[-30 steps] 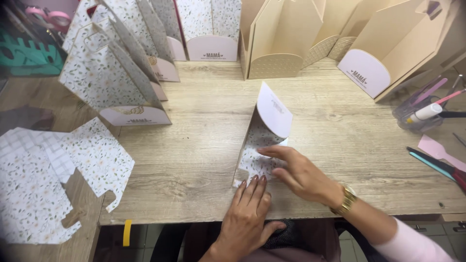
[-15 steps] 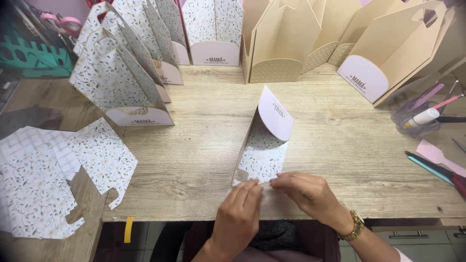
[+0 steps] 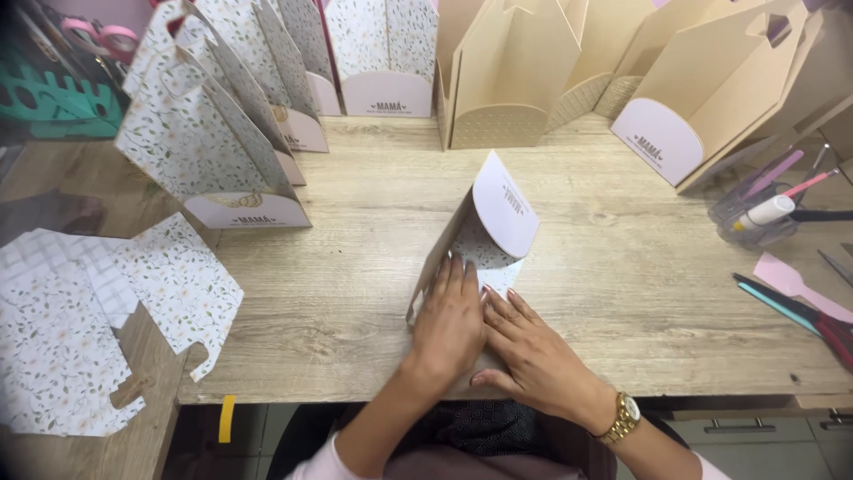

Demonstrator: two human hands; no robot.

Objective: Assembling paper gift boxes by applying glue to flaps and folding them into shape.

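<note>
Half-folded card box (image 3: 484,236) lies at table centre, near the front edge. Kraft-tan card outside, floral-speckled white paper lining inside, one rounded pale pink flap tilted up at its 12 o'clock end. The flap carries small dark print. The box's near end is flattened under both hands.

Left hand (image 3: 449,324) lies palm down on the box's left panel, fingers (image 3: 458,276) straight and together, flat, gripping nothing, just pressing. Right hand (image 3: 533,356) lies at 4 o'clock of the left, touching it, fingers spread slightly and flat on the card, also pressing, not clasping. Gold wristwatch (image 3: 622,418) sits on the right wrist.

Wooden table (image 3: 355,293) has a pale grain, matte finish. At 9 to 10 o'clock of the box stand finished floral gift boxes (image 3: 209,151), tall, slanted sides, pink rounded front labels. At 12 o'clock stand more floral ones and plain kraft boxes (image 3: 506,80) with dotted fronts. At 2 o'clock a kraft box with pink label (image 3: 702,116) leans on its side. At 3 o'clock a clear plastic holder (image 3: 755,218) has pens and a glue tube in it. At 4 o'clock lie scissors (image 3: 800,311) with dark blades beside a pink paper scrap. At 8 o'clock flat floral cut-out sheets (image 3: 98,320) lie overlapped, hanging off the table edge. At 10 o'clock far corner sits a teal plastic item, blurred.
</note>
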